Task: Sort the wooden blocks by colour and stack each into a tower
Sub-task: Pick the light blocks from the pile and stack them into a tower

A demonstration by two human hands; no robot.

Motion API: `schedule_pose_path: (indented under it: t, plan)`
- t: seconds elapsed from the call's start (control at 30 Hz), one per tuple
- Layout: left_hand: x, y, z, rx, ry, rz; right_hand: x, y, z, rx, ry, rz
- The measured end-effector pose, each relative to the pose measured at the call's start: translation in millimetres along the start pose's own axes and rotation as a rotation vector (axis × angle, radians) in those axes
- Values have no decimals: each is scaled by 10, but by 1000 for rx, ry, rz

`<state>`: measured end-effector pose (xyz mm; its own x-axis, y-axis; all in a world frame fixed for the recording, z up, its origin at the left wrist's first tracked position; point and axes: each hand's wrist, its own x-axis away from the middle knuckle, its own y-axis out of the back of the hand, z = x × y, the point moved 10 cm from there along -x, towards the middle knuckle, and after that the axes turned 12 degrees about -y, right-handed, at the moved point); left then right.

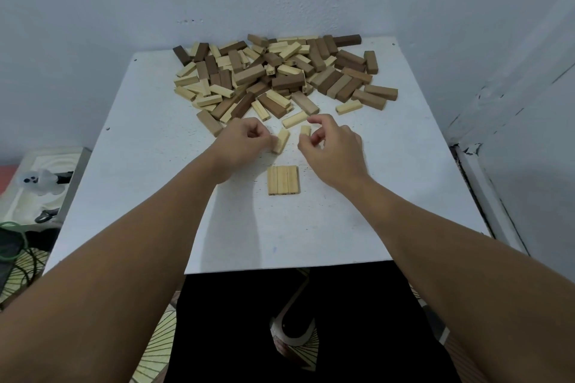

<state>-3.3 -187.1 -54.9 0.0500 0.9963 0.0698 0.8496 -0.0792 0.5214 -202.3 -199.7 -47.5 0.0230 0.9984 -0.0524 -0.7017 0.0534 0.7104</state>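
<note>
Pale wooden blocks are what both hands hold: the left hand (245, 141) pinches one pale block (281, 140) at its near end, and the right hand (331, 146) curls its fingers round another pale block (305, 130), both just above the white table (155, 165). Just nearer lies a flat row of pale blocks (283, 180), seemingly the first layer of the light tower, while the mixed heap (277, 78) waits behind; I judge the next move needs both blocks laid crosswise on that row, edges square
</note>
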Motion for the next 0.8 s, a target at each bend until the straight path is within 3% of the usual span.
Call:
schedule_pose_path:
  t: [0.47, 0.73, 0.8]
  plan:
    - [4, -26, -18, 25, -32, -43, 51, -120, 66, 115, 109, 98]
    - [19, 35, -18, 93, -41, -71, -20, -38, 34, -19, 10, 152]
    - [8, 54, 15, 120, -29, -47, -94, -70, 67, 68, -12, 210]
